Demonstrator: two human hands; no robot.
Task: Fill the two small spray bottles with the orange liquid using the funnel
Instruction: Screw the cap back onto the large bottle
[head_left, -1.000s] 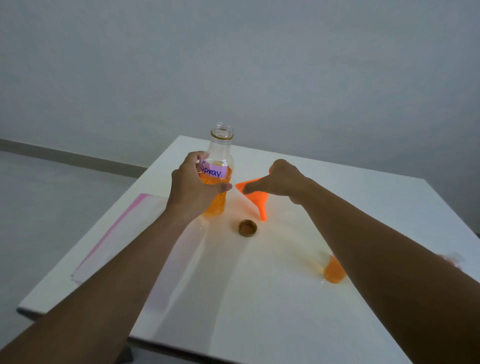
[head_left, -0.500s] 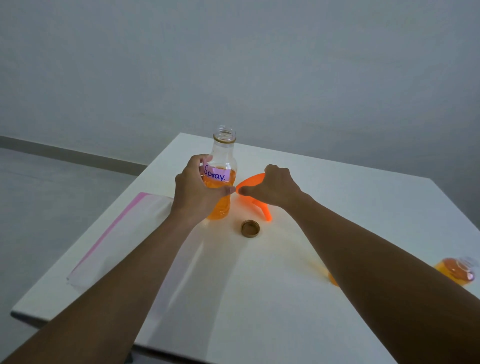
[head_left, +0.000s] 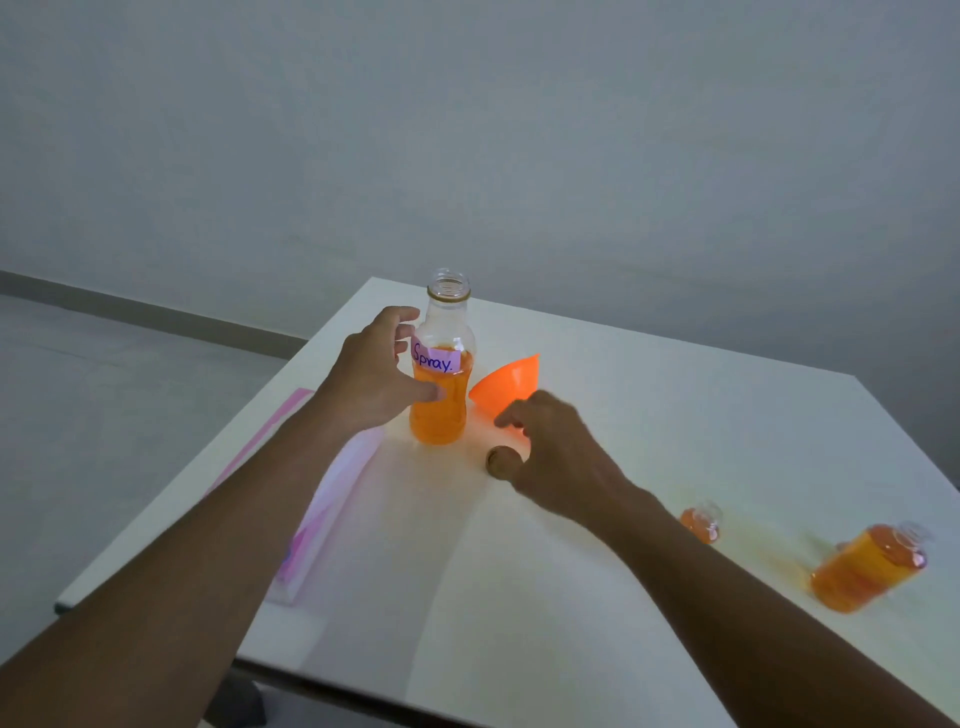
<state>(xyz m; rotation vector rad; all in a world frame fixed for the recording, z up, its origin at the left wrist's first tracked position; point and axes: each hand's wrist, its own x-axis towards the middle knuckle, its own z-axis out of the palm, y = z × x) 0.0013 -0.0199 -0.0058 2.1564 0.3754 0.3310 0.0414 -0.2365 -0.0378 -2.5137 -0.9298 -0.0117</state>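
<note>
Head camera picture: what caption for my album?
Left hand by the open Spray bottle, right hand near the orange funnel.

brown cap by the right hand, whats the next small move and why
Probably pinch the cap with the right hand and bring it to the big bottle, whose mouth is open. The funnel lies on its side, and the left small spray bottle and the right small spray bottle both hold orange liquid, so pouring looks finished. The left hand is at the big bottle.

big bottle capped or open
Open: the big bottle has a bare mouth, and the cap lies on the table beside it.
</note>
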